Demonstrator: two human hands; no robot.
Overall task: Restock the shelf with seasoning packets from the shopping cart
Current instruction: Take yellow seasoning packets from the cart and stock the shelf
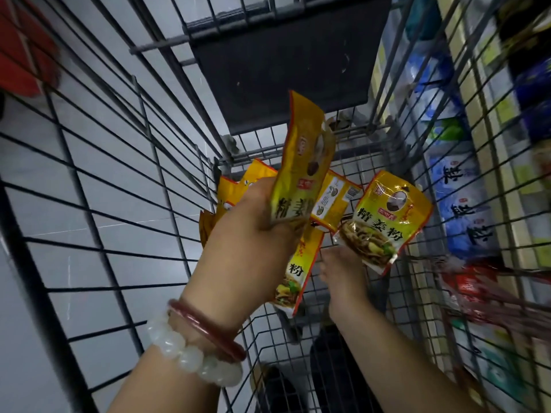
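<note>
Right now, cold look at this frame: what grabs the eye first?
The yellow packet raised mid-frame in the left hand, whose wrist wears a white bead bracelet and a red bangle. Just right of it, the right hand pinches a second yellow packet low in the wire cart, with more yellow packets lying behind. Blurred blue-and-white shelf goods run along the right edge.

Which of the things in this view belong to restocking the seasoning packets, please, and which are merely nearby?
Part of the job:
- yellow packet held up by the left hand
- yellow packet at right, at the right hand
- loose yellow packets on the cart floor
- shopping cart
- shelf

Just nearby:
- blue bags on the shelf
- red packages
- bracelets
</note>
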